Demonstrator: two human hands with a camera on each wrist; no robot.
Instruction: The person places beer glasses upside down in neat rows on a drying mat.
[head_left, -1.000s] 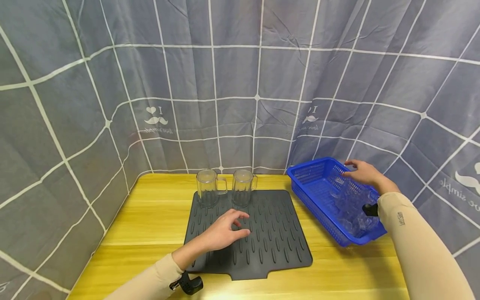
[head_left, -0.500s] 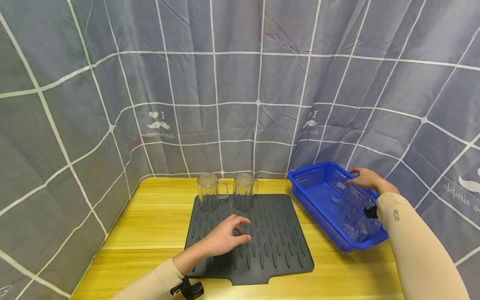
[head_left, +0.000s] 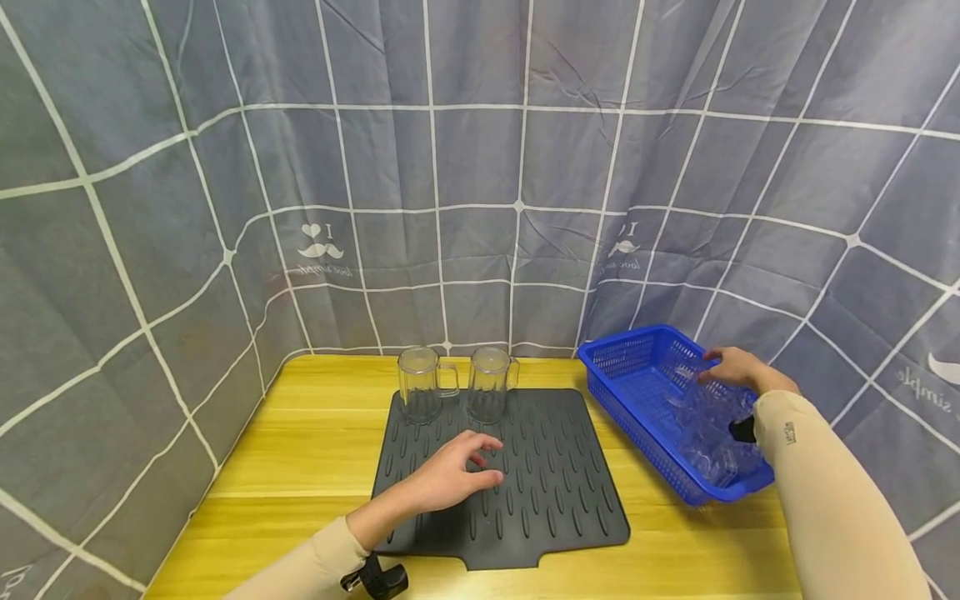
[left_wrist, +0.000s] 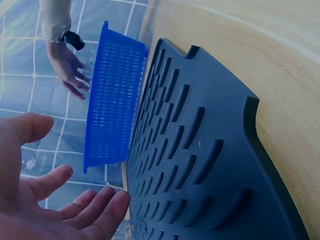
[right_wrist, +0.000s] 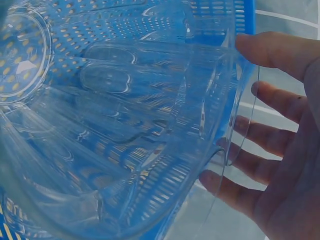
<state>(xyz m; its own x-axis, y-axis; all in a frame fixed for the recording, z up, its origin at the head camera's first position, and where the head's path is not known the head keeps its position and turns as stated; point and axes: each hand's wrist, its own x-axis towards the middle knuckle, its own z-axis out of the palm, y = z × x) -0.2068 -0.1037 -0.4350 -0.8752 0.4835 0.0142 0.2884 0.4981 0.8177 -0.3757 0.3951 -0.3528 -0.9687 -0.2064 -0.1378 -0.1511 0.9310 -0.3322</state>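
Observation:
My left hand (head_left: 453, 472) hovers over the black ridged mat (head_left: 551, 467), fingers loosely bent and nothing in them. Two clear glass mugs, a left mug (head_left: 420, 392) and a right mug (head_left: 487, 390), stand upright at the mat's back edge with handles to the right. My right hand (head_left: 738, 369) is over the blue basket (head_left: 626, 408), which holds several clear glass mugs (head_left: 705, 433). In the right wrist view its spread thumb and fingers lie at the rim of a glass mug (right_wrist: 150, 100); the thumb tip appears to touch the rim. Overlapping glass hides how many mugs lie there.
The wooden table (head_left: 300, 433) carries the mat and basket. A grey curtain with white lines (head_left: 480, 242) hangs behind and at both sides, close to the basket's far side. The mat's front edge has a tab (head_left: 502, 557).
My right hand has lowered into the basket toward the mugs from above its far rim. The head view has tilted slightly. My left hand keeps its place over the mat.

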